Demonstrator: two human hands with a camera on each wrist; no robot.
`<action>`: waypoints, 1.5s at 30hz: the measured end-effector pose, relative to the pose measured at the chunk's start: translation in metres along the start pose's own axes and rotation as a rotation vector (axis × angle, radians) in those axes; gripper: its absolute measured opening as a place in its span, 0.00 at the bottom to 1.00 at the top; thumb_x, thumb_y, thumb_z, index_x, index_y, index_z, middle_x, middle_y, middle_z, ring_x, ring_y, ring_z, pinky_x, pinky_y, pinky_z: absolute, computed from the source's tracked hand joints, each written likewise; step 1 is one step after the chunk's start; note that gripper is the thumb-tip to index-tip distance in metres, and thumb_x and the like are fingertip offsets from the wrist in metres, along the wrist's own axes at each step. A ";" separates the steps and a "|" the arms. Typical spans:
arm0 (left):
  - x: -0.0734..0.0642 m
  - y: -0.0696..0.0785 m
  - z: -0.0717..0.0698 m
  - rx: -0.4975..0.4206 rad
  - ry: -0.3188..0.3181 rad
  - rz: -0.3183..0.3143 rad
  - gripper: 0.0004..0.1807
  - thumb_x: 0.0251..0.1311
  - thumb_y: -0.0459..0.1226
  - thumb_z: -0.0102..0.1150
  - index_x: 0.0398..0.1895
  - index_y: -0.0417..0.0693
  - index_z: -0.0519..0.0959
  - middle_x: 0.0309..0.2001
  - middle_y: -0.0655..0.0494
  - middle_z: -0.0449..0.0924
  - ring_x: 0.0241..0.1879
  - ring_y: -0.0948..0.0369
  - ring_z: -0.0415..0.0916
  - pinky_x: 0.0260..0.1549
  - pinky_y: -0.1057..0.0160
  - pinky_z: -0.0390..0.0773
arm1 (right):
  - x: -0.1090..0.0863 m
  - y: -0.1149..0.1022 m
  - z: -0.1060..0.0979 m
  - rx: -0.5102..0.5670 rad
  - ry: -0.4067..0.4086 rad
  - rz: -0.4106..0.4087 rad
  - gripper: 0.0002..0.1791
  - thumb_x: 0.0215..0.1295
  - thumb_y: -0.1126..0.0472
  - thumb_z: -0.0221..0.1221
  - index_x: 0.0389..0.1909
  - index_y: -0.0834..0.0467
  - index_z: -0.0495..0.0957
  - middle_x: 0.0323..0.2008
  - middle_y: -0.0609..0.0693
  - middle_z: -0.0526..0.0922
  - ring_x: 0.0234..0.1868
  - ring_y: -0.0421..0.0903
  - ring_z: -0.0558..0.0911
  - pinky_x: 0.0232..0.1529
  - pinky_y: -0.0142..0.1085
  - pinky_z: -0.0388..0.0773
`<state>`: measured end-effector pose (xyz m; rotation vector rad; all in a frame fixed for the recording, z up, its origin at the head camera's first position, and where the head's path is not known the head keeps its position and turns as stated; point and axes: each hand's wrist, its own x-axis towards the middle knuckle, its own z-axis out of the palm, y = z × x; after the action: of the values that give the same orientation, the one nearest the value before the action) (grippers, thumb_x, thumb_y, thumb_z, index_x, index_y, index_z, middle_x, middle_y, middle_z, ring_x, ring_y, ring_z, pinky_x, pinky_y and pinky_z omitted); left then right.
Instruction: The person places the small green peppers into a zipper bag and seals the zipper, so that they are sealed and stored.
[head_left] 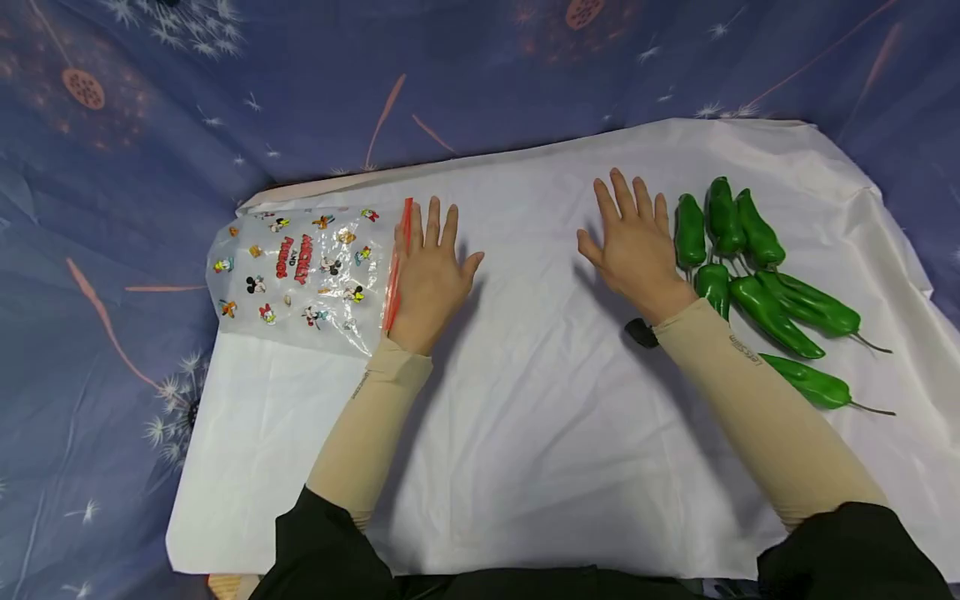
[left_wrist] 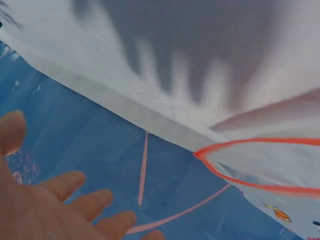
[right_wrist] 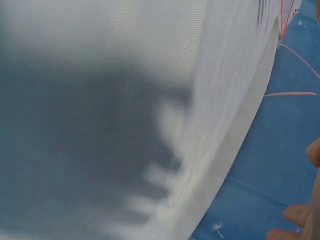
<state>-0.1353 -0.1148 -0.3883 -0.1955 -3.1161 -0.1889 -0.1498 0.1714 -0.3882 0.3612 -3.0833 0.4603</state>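
Note:
My left hand (head_left: 431, 283) hovers palm down with fingers straight, overlapping the orange-red zip edge of a clear printed zip bag (head_left: 292, 275) in the head view. In the left wrist view the bag's orange zip (left_wrist: 260, 142) shows a slightly parted mouth, apart from the fingers (left_wrist: 92, 204). My right hand (head_left: 637, 250) is spread over the white cloth and holds nothing, its shadow falling below it. Just to its right lie several green peppers (head_left: 772, 312), some with thin stems; one is partly covered by the right forearm.
A white cloth (head_left: 525, 433) with creases covers the table. Blue dandelion-print fabric (head_left: 480, 83) hangs behind and beside it. A dark wrist strap piece (head_left: 641, 333) sticks out by the right wrist.

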 end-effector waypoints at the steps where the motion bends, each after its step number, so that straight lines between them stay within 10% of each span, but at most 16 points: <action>1: -0.003 -0.002 0.000 -0.001 0.007 -0.005 0.43 0.75 0.59 0.49 0.84 0.49 0.51 0.84 0.45 0.41 0.82 0.44 0.33 0.76 0.39 0.38 | -0.003 0.001 -0.001 -0.001 0.015 -0.004 0.40 0.81 0.42 0.43 0.84 0.58 0.45 0.84 0.58 0.41 0.83 0.61 0.40 0.77 0.60 0.34; 13: -0.063 -0.057 0.009 -0.036 0.059 -0.122 0.41 0.70 0.51 0.59 0.79 0.39 0.62 0.81 0.38 0.52 0.80 0.38 0.44 0.74 0.36 0.47 | -0.077 0.044 -0.008 0.003 0.141 -0.003 0.39 0.77 0.48 0.55 0.80 0.63 0.56 0.80 0.64 0.54 0.80 0.66 0.51 0.75 0.65 0.42; 19: -0.085 -0.073 0.015 -0.042 0.234 -0.156 0.31 0.63 0.43 0.68 0.64 0.33 0.76 0.65 0.35 0.74 0.64 0.35 0.70 0.56 0.36 0.72 | -0.117 0.066 -0.009 -0.022 0.310 -0.007 0.34 0.68 0.57 0.65 0.70 0.69 0.70 0.65 0.70 0.74 0.65 0.71 0.71 0.66 0.64 0.64; 28: -0.092 -0.073 0.023 -0.046 0.285 -0.245 0.26 0.59 0.43 0.71 0.54 0.34 0.80 0.52 0.35 0.81 0.49 0.35 0.77 0.34 0.34 0.78 | -0.151 0.079 0.001 -0.099 0.392 -0.003 0.33 0.56 0.61 0.74 0.55 0.79 0.74 0.41 0.77 0.78 0.33 0.76 0.77 0.26 0.65 0.73; 36: -0.092 -0.074 0.022 -0.077 0.311 -0.299 0.18 0.61 0.40 0.67 0.48 0.35 0.82 0.44 0.37 0.83 0.36 0.34 0.81 0.27 0.33 0.78 | -0.158 0.083 0.009 -0.072 0.398 -0.013 0.32 0.53 0.61 0.75 0.48 0.82 0.74 0.33 0.76 0.76 0.21 0.72 0.77 0.21 0.64 0.73; 45: -0.088 -0.077 0.023 -0.073 0.461 -0.222 0.06 0.63 0.32 0.61 0.32 0.36 0.83 0.29 0.41 0.84 0.22 0.31 0.79 0.18 0.34 0.75 | -0.158 0.085 0.012 -0.012 0.364 0.056 0.26 0.55 0.62 0.75 0.35 0.80 0.72 0.24 0.70 0.73 0.15 0.69 0.74 0.17 0.64 0.71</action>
<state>-0.0574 -0.1983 -0.4225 0.1724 -2.6659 -0.3018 -0.0151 0.2824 -0.4302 0.1671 -2.7459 0.4503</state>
